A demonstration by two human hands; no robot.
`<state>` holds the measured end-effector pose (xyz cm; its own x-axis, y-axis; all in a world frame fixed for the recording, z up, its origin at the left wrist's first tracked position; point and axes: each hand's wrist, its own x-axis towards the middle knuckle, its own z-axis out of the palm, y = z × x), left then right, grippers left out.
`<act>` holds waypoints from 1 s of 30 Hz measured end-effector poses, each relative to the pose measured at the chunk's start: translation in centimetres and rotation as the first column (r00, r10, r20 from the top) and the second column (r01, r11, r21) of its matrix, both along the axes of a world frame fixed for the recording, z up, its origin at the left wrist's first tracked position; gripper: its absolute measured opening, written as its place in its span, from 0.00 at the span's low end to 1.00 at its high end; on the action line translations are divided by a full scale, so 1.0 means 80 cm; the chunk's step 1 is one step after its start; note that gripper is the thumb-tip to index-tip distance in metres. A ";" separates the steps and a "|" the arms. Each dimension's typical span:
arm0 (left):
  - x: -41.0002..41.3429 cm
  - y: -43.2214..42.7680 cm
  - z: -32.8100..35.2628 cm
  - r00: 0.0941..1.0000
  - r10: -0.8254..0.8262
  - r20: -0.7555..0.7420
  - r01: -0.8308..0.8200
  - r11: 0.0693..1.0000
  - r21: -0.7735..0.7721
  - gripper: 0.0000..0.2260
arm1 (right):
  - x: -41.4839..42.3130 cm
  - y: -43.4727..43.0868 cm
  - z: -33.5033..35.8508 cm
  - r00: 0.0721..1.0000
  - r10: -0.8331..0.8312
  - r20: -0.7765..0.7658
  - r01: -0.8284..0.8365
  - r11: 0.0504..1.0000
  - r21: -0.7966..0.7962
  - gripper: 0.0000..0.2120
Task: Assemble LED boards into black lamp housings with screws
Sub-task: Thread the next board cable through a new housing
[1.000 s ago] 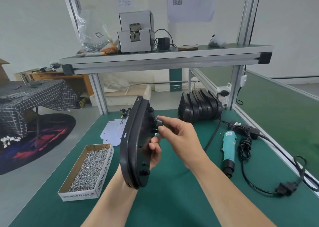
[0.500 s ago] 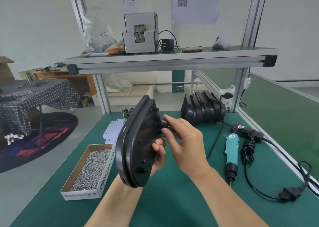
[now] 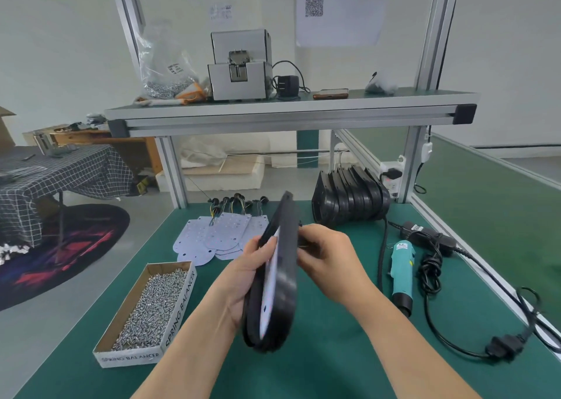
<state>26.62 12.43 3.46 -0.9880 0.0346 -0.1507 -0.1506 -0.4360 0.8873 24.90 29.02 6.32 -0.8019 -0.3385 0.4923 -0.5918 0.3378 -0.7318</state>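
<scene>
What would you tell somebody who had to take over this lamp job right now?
Left hand: grips the black lamp housing, held on edge above the bench.
Right hand: fingers curled on the housing's back side; what they pinch is hidden.
Things: a white LED board sits inside the held housing. Spare boards lie back left, box of screws left, stack of housings back right, electric screwdriver right.
Done: board placed in the housing.
Left: no screws visible in it, so probably lay it down, screw the board in, then do the others.
</scene>
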 end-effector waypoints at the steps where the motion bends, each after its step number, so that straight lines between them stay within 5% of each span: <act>1: -0.003 0.000 0.001 0.998 0.025 -0.061 -0.025 1.000 -0.005 0.12 | 0.001 0.002 -0.003 0.989 0.083 0.120 -0.075 0.995 -0.068 0.14; 3: -0.009 -0.004 0.003 0.979 0.084 -0.188 -0.108 0.987 -0.119 0.19 | 0.000 0.010 -0.011 0.975 0.114 0.190 -0.074 0.975 -0.207 0.21; 6: -0.010 -0.016 -0.003 0.927 0.187 -0.326 -0.289 0.909 -0.300 0.15 | -0.002 0.027 -0.021 0.915 -0.012 0.404 0.230 0.837 -0.496 0.07; 9: -0.006 -0.016 -0.012 0.908 0.145 -0.392 -0.303 0.875 -0.378 0.16 | 0.000 0.032 -0.031 0.668 0.366 0.648 0.078 0.832 -0.550 0.26; 11: -0.002 -0.004 -0.016 0.920 0.072 -0.385 -0.255 0.857 -0.447 0.20 | 0.004 0.027 -0.032 0.564 0.516 0.644 -0.044 0.798 -0.601 0.27; 16: -0.004 0.003 -0.026 0.910 -0.005 -0.416 -0.236 0.817 -0.526 0.14 | -0.003 0.018 -0.038 0.567 0.520 0.638 0.058 0.748 -0.661 0.11; 30: -0.022 0.021 -0.072 0.946 0.103 -0.306 -0.259 0.808 -0.529 0.15 | -0.020 0.019 -0.087 0.556 0.334 0.761 0.218 0.825 -0.521 0.08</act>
